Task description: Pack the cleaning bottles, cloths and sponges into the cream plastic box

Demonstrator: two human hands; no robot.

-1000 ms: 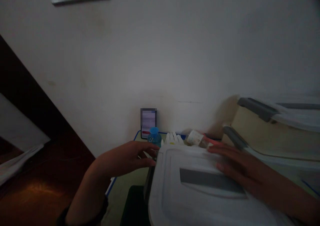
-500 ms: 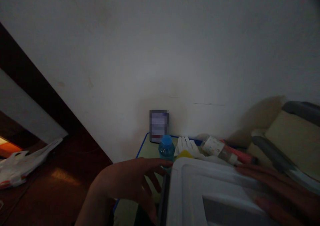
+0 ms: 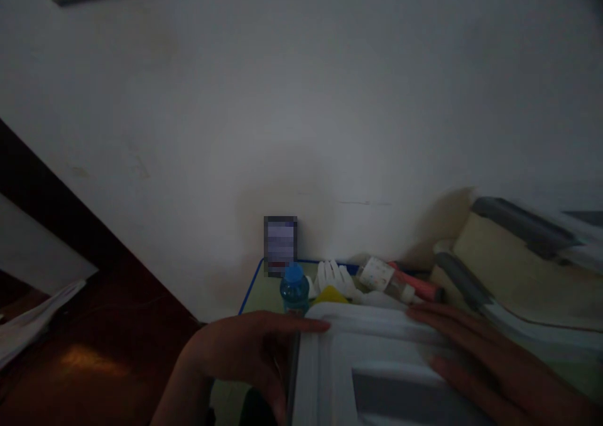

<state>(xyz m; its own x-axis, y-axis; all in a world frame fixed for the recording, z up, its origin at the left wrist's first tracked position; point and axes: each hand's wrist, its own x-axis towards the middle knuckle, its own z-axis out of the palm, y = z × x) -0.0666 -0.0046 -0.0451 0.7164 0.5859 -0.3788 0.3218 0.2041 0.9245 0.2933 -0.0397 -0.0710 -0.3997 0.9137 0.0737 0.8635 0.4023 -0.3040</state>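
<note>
A white plastic lid [image 3: 396, 341] with a raised rim and a grey rectangular panel fills the lower middle, apparently on a dark-sided box whose body is mostly hidden. My left hand [image 3: 240, 344] is at its near-left corner, index finger stretched over the top and the other fingers curled down along the side. Across the right part of the lid lies my right hand [image 3: 499, 357], fingers extended flat and somewhat apart. Just beyond the left fingertips stands a bottle [image 3: 294, 291] with blue liquid and a blue cap.
Behind the lid, a white glove [image 3: 333, 278], a yellow item [image 3: 331, 295], a clear labelled bottle [image 3: 377, 275] and a red cylinder [image 3: 426, 288] lie on the blue-edged table [image 3: 264, 288]. A blurred-out phone-like device [image 3: 281, 244] leans against the wall. A beige-and-grey chair-like object [image 3: 494, 256] stands right.
My left index finger has come from the lid's edge to lie on its top. My right hand stays on the lid. The view has shifted, so the scene sits further left.
</note>
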